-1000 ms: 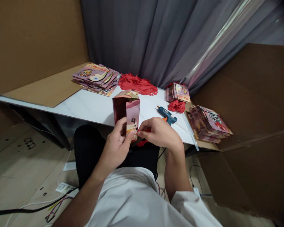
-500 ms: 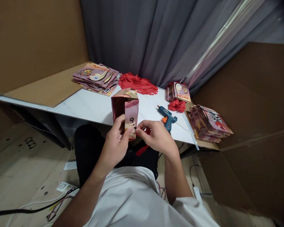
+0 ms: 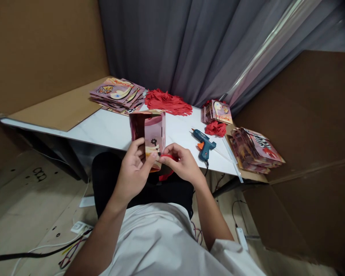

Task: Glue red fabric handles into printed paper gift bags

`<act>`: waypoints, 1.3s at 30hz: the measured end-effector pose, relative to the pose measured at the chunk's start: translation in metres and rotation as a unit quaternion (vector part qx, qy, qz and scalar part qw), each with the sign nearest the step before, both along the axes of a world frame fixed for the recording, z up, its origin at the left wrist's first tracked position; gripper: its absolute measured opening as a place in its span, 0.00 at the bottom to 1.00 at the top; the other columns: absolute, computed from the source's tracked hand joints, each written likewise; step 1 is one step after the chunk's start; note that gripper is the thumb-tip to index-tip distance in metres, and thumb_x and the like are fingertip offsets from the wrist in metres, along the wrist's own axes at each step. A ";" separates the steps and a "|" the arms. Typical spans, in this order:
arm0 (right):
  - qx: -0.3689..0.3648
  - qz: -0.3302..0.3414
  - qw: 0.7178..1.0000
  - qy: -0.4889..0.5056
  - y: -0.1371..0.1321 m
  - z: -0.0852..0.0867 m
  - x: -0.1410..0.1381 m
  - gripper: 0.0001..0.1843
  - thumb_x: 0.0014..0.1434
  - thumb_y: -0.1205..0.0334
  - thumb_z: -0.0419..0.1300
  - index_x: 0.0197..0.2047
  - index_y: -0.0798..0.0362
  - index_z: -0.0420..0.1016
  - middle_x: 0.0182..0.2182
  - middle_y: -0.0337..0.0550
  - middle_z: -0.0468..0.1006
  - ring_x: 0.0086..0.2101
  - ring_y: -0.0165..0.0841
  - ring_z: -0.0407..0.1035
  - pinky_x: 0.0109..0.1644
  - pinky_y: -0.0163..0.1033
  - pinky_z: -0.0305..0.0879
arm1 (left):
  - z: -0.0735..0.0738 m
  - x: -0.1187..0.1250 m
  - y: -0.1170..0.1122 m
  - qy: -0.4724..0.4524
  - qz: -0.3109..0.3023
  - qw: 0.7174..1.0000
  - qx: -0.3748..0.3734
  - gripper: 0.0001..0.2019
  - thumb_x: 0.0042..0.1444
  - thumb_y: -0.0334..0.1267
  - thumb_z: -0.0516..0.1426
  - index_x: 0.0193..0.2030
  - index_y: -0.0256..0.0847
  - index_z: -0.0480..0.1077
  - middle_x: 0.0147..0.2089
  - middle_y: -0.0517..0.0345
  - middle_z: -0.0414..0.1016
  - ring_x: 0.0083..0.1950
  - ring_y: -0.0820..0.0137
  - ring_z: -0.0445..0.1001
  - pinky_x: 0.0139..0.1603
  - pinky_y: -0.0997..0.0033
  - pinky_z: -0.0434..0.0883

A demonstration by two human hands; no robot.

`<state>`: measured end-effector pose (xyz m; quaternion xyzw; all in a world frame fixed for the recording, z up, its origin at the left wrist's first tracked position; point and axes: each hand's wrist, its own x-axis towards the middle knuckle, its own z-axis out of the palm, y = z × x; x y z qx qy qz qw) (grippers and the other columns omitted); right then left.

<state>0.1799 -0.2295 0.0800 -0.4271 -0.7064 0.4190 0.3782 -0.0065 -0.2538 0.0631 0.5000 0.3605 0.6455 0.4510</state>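
Note:
A printed pink paper box, one side open to a dark red inside, is held upright over my lap. My left hand grips its lower left part, thumb across the front panel. At the box's lower right edge, my right hand pinches a red ribbon against it. A loose end of the ribbon hangs below my right fingers. On the table to the right lies a teal glue gun with an orange trigger, touched by neither hand.
On the white table lies a heap of red ribbons, with a smaller red bundle near the glue gun. Stacks of flat printed boxes stand left, back right and far right. Cardboard panels flank both sides.
Both hands have shifted slightly left with the box. My right fingers now sit a little off its edge, and more of the red ribbon shows between them and the box.

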 end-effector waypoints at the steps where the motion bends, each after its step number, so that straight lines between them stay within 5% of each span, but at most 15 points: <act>1: -0.005 0.018 1.000 -0.020 0.000 0.001 0.008 0.21 0.67 0.42 0.70 0.42 0.53 0.79 0.33 0.37 0.80 0.32 0.29 0.67 0.40 0.35 0.64 | 0.001 -0.003 0.000 0.008 0.008 1.000 0.004 0.26 0.61 0.51 0.72 0.60 0.42 0.73 0.50 0.50 0.86 0.48 0.62 0.87 0.45 0.67 0.87; 9: -0.060 0.008 0.993 -0.104 -0.022 0.015 0.113 0.23 0.67 0.40 0.71 0.36 0.54 0.83 0.31 0.43 0.81 0.33 0.34 0.70 0.40 0.38 0.65 | -0.005 -0.033 0.018 -0.044 0.074 0.996 -0.020 0.33 0.50 0.51 0.78 0.59 0.41 0.77 0.47 0.52 0.88 0.41 0.64 0.87 0.34 0.72 0.85; 16: -0.021 -0.171 0.983 -0.065 -0.068 0.003 0.184 0.23 0.65 0.39 0.71 0.33 0.50 0.83 0.26 0.42 0.73 0.27 0.35 0.63 0.32 0.43 0.61 | -0.010 -0.047 0.030 -0.093 0.097 0.991 -0.025 0.34 0.43 0.47 0.82 0.56 0.43 0.81 0.46 0.56 0.89 0.41 0.68 0.87 0.40 0.76 0.85; 25: -0.009 -0.220 0.976 0.001 -0.083 -0.006 0.171 0.17 0.62 0.45 0.75 0.39 0.49 0.81 0.33 0.40 0.74 0.33 0.35 0.66 0.38 0.41 0.65 | -0.009 -0.059 0.033 -0.088 0.089 0.992 -0.020 0.30 0.47 0.45 0.81 0.57 0.47 0.81 0.45 0.66 0.89 0.45 0.68 0.87 0.43 0.76 0.86; 30: -0.003 -0.188 0.966 0.176 -0.084 -0.021 0.158 0.23 0.57 0.42 0.78 0.34 0.48 0.74 0.36 0.41 0.75 0.32 0.34 0.69 0.39 0.42 0.69 | -0.007 -0.061 0.034 -0.095 0.078 0.992 -0.015 0.30 0.47 0.45 0.82 0.55 0.46 0.80 0.45 0.63 0.88 0.41 0.70 0.86 0.39 0.77 0.86; 34: 0.022 -0.264 0.905 0.332 -0.083 -0.028 0.135 0.28 0.49 0.38 0.78 0.34 0.45 0.69 0.35 0.39 0.72 0.32 0.36 0.69 0.42 0.45 0.75 | -0.005 -0.059 0.035 -0.102 0.071 0.992 -0.012 0.32 0.43 0.45 0.83 0.53 0.41 0.78 0.42 0.61 0.87 0.36 0.71 0.85 0.36 0.75 0.86; 37: 0.062 -0.331 0.845 0.415 -0.078 -0.020 0.114 0.20 0.55 0.43 0.73 0.37 0.43 0.70 0.34 0.37 0.67 0.33 0.36 0.68 0.46 0.46 0.78 | -0.004 -0.057 0.034 -0.106 0.062 0.992 -0.022 0.30 0.41 0.42 0.83 0.49 0.39 0.79 0.41 0.61 0.86 0.35 0.72 0.83 0.37 0.76 0.86; 39: 0.089 -0.319 0.823 0.461 -0.074 -0.008 0.101 0.15 0.58 0.50 0.71 0.37 0.43 0.69 0.32 0.35 0.62 0.30 0.33 0.63 0.42 0.41 0.77 | -0.003 -0.054 0.032 -0.108 0.051 0.992 -0.029 0.28 0.41 0.39 0.83 0.47 0.39 0.79 0.41 0.61 0.86 0.37 0.72 0.83 0.39 0.76 0.86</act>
